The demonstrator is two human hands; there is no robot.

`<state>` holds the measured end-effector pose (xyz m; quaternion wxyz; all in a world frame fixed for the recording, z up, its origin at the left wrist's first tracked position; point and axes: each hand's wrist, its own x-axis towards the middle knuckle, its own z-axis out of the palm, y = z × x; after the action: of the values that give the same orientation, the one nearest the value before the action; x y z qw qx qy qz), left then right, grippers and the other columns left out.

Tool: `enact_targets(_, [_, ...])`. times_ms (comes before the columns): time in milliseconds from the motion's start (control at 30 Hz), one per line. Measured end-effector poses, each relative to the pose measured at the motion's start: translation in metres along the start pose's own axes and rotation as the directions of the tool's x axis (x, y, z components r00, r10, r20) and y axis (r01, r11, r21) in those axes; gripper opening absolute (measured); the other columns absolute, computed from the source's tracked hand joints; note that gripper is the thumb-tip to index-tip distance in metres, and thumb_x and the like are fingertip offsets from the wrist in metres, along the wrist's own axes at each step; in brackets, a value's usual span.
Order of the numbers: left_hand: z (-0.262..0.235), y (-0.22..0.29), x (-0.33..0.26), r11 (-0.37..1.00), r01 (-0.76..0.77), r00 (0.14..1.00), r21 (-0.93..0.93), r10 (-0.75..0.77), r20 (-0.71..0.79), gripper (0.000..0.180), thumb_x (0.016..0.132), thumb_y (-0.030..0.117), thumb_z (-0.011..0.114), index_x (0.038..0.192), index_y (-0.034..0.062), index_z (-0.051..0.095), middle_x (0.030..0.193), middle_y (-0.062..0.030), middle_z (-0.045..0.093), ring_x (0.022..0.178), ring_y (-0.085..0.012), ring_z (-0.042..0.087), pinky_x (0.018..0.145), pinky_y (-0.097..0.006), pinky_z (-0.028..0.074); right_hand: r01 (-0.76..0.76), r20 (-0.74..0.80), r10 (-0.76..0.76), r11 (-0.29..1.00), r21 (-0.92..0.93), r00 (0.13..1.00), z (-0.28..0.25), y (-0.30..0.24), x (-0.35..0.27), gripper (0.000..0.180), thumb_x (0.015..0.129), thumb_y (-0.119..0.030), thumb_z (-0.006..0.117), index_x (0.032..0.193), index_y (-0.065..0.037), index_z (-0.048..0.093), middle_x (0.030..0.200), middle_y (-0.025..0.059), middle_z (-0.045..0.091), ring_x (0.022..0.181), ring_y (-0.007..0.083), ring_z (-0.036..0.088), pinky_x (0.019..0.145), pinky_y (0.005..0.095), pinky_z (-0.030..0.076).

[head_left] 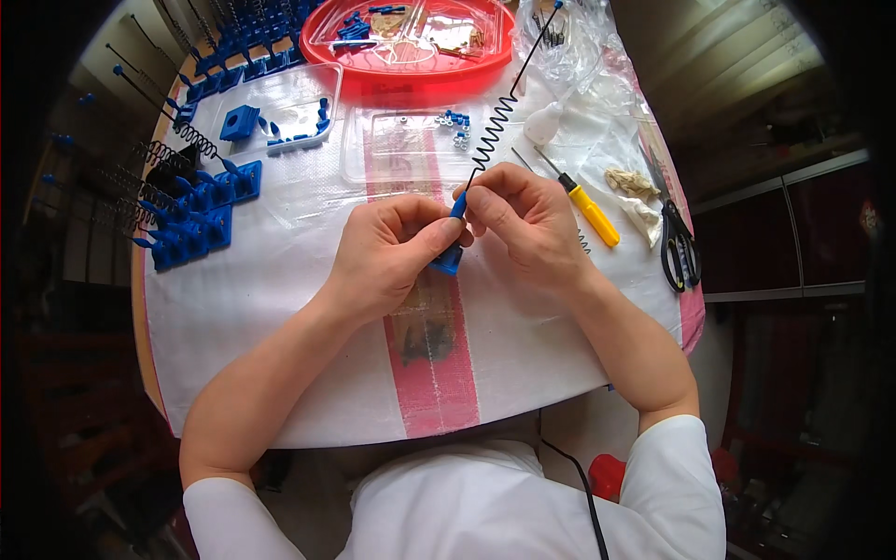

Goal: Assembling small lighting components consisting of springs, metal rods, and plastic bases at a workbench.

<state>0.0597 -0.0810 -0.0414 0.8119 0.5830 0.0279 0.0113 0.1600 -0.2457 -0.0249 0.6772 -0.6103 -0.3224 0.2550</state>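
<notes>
In front of me, my left hand is closed, its thumb and fingers pinching a small blue plastic sleeve. My right hand is closed at the sleeve's upper end, around the foot of a black coiled spring wire. The wire slants up and away to the right and ends in a small blue tip. Below the fingers shows a blue plastic block, partly covered by my left hand. Exactly how sleeve and wire meet is hidden by the fingertips.
Blue stands with coiled wires line the left side. Clear trays with small blue parts and a red basin lie farther back. On the right are a yellow-handled screwdriver, black scissors, a blower bulb and crumpled plastic.
</notes>
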Motion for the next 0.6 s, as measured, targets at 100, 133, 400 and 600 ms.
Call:
enact_targets(100, [-0.0001,0.0019,0.0001,1.0,0.025,1.0,-0.006,-0.025,0.01,0.02,0.096,0.013,0.064,0.105,-0.0041,0.068,0.093,-0.0078,0.071,0.083,-0.0095,0.065,0.075,-0.024,0.053,-0.003,-0.017,0.003,1.0,-0.029,1.0,-0.0025,0.0026,-0.0002,0.018,0.098,-0.015,0.06,0.099,0.003,0.065,0.084,0.0028,0.066,0.075,0.0079,0.058,0.068,0.0234,0.048])
enact_targets(133, [-0.0004,0.0037,-0.0001,0.999,0.038,0.999,-0.014,-0.037,0.015,0.02,0.096,0.013,0.064,0.105,-0.0042,0.068,0.093,-0.0079,0.071,0.083,-0.0097,0.065,0.076,-0.024,0.053,-0.005,-0.021,0.004,0.998,-0.058,1.0,-0.0037,0.0026,0.0005,0.018,0.099,-0.015,0.059,0.1,0.002,0.065,0.083,0.0025,0.065,0.074,0.0077,0.057,0.068,0.0234,0.047])
enact_targets(400, [-0.0035,0.0017,0.001,0.995,0.062,0.997,-0.084,-0.057,0.059,0.021,0.096,0.013,0.063,0.106,-0.0049,0.067,0.094,-0.0083,0.07,0.085,-0.0109,0.066,0.079,-0.025,0.054,0.009,-0.015,-0.01,0.997,-0.081,1.0,-0.0054,0.004,0.0012,0.019,0.099,-0.016,0.058,0.1,0.002,0.065,0.082,0.0027,0.064,0.073,0.0082,0.056,0.068,0.0234,0.047])
enact_targets(600, [-0.0039,0.0027,0.0013,0.995,0.063,0.994,-0.078,-0.056,0.094,0.023,0.097,0.015,0.061,0.107,-0.0054,0.066,0.094,-0.0078,0.07,0.086,-0.0113,0.066,0.08,-0.025,0.054,0.008,-0.018,-0.009,0.997,-0.075,1.0,-0.0054,0.0051,0.0011,0.02,0.099,-0.015,0.058,0.101,0.003,0.065,0.082,0.0031,0.064,0.073,0.0085,0.056,0.068,0.0236,0.047])
